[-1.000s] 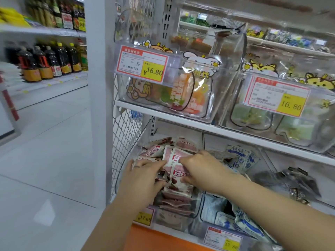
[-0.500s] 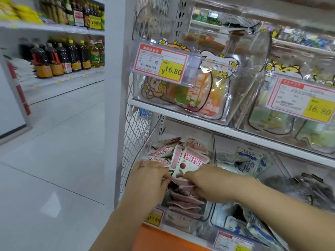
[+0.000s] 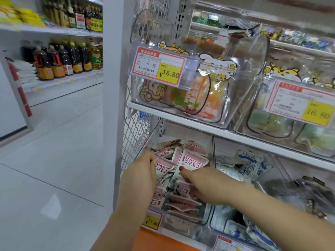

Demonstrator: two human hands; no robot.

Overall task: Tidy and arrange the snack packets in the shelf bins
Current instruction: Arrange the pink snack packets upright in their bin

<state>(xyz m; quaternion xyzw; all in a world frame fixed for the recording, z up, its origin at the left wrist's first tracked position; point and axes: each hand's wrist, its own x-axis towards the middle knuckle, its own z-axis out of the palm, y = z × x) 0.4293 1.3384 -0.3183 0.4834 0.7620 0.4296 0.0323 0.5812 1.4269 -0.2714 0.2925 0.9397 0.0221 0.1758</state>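
A clear bin (image 3: pixel 183 226) on the lower shelf holds several pink-and-white snack packets (image 3: pixel 194 161). My left hand (image 3: pixel 139 176) is at the pile's left side, fingers curled round the edges of packets there. My right hand (image 3: pixel 204 185) reaches in from the right, and its fingers pinch the lower edge of the top pink packet, which stands tilted up. The lower packets are partly hidden by both hands.
A neighbouring bin holds blue-and-white packets (image 3: pixel 250 167). The upper shelf (image 3: pixel 181 116) carries clear bins of cartoon-printed bags with 16.80 price tags (image 3: pixel 159 66). A wire mesh panel (image 3: pixel 136 127) and a white post (image 3: pixel 114 105) bound the left. Bottles (image 3: pixel 59 60) line a far shelf.
The view has shifted left and closer. My right hand has slid down to the top packet's lower edge, lifting it more upright; my left hand stays at the pile's left.
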